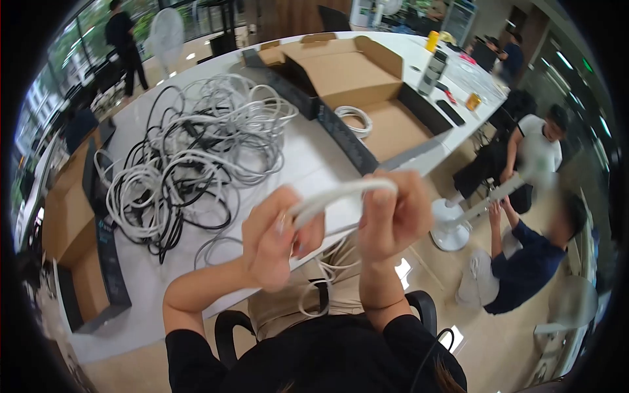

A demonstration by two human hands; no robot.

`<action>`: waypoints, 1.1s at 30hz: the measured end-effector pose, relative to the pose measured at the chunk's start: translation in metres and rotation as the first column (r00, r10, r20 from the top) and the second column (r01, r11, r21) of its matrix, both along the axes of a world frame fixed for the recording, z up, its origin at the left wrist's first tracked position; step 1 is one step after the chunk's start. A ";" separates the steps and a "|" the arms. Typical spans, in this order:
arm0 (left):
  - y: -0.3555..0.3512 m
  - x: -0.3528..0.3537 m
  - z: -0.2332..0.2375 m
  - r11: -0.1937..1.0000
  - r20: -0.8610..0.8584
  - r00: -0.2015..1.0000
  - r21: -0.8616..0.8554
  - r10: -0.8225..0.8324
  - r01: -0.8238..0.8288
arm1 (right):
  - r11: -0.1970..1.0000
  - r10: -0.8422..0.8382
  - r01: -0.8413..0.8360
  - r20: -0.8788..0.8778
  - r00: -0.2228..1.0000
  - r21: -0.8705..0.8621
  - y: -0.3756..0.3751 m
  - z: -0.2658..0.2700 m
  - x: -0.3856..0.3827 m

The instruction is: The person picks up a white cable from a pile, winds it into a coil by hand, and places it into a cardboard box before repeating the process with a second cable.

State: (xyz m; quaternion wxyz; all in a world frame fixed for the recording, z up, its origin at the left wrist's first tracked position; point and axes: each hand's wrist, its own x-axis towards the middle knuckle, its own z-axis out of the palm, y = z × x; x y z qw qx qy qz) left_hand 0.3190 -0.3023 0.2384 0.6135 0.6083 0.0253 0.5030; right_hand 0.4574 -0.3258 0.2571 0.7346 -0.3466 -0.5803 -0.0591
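Observation:
A white cable (344, 190) bends in an arc between my two hands, above the table's near edge. My left hand (280, 239) has its fingers closed round one end of the arc. At the other end my right hand (395, 216) pinches the cable under the thumb; both hands are slightly blurred. More of the white cable hangs in loops over my lap. Beyond my left hand lies a large tangle of white, grey and black cables (190, 157). A coiled white cable (354, 122) rests inside an open cardboard box (386, 124) past my right hand.
Another open box (82, 262) stands at the table's left side. A bottle (432, 72), a black phone (450, 112) and a small orange container (473, 101) are at the far right. Two people handle a white fan stand (452, 223) on the floor to the right.

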 end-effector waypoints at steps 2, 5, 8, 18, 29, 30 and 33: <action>0.023 -0.012 0.021 0.988 -0.127 0.982 0.056 -0.139 0.147 | 0.983 0.077 -0.072 0.020 0.997 -0.168 0.011 0.010 0.007; 0.048 -0.024 0.038 0.973 -0.157 0.969 0.102 -0.192 0.209 | 0.917 0.292 -0.286 -0.019 0.956 -0.277 0.032 0.027 0.005; 0.051 -0.040 0.056 0.965 -0.133 0.960 -0.123 -0.246 0.230 | 0.903 0.312 -0.244 0.150 0.938 -0.353 0.047 0.043 -0.004; 0.058 -0.111 0.085 0.970 0.325 0.918 0.160 -0.225 0.181 | 0.865 0.502 -0.358 0.598 0.625 -0.352 0.093 0.138 -0.078; 0.035 -0.194 0.102 0.916 0.830 0.556 0.255 -0.043 -0.310 | 0.621 0.770 -0.374 0.448 0.454 -0.689 0.128 0.144 -0.130; 0.041 -0.192 0.100 0.890 0.822 0.568 0.235 0.032 -0.390 | 0.640 0.756 -0.413 0.434 0.490 -0.648 0.130 0.135 -0.130; 0.050 -0.182 0.101 0.815 0.841 0.459 0.037 0.288 -0.578 | 0.661 0.702 -0.470 0.260 0.663 -0.585 0.129 0.109 -0.130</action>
